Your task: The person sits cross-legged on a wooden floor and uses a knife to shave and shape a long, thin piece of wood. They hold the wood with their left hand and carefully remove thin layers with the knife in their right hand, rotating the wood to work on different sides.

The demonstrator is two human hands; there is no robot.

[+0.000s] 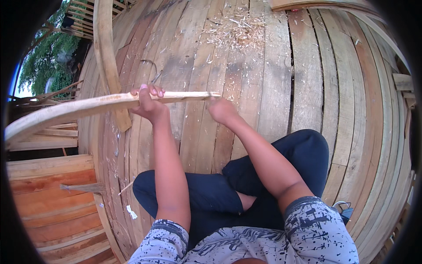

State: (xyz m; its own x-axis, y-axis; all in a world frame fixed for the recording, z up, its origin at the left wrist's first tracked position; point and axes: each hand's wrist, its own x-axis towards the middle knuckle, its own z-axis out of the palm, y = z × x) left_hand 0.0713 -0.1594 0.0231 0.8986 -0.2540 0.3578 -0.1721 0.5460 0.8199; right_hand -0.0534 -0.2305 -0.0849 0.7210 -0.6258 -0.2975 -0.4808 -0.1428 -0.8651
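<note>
A long pale stick [88, 104] was held crosswise in front of the folded legs [206, 191], over the plank floor [274, 101], its left end stretched toward the rim of the view. It was clamped in the curled fingers of the left hand [150, 105], well short of its right tip. The right hand [223, 111] was placed at that tip (blurred there; whether its fingers were closed on wood or on a tool could not be told). For good control, it was judged, the stick was best gripped firmly, the left fingers held clear of the tip and pressure applied lightly. Shavings [239, 35] were scattered beyond; a board [104, 48] was crossed by the stick.
</note>
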